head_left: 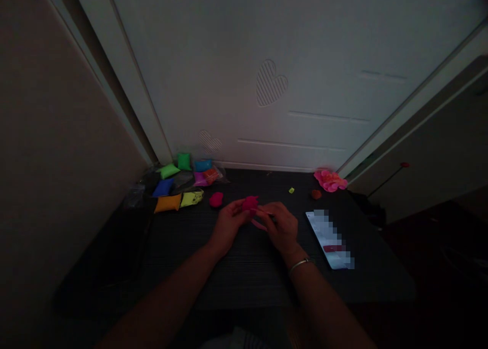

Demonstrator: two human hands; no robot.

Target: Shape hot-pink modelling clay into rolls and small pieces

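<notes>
My left hand (227,225) is closed around a lump of dark pink modelling clay (250,203), which has small points along its top edge. From the right, my right hand (281,226) pinches a thin pinkish tool (264,211) whose tip meets the clay. A pale pink strip (259,225) shows below, between the hands; what it belongs to is unclear. Just left of my hands a rounded pink clay lump (216,200) rests on the dark table (244,283). A bracelet circles my right wrist.
Several coloured clay packets, among them an orange packet (168,203) and a green packet (184,161), lie at the back left. A lit phone (324,237), a pink flower (331,180), a brownish-red lump (316,194) and a small yellow piece (292,190) are on the right. A white door (213,74) stands behind.
</notes>
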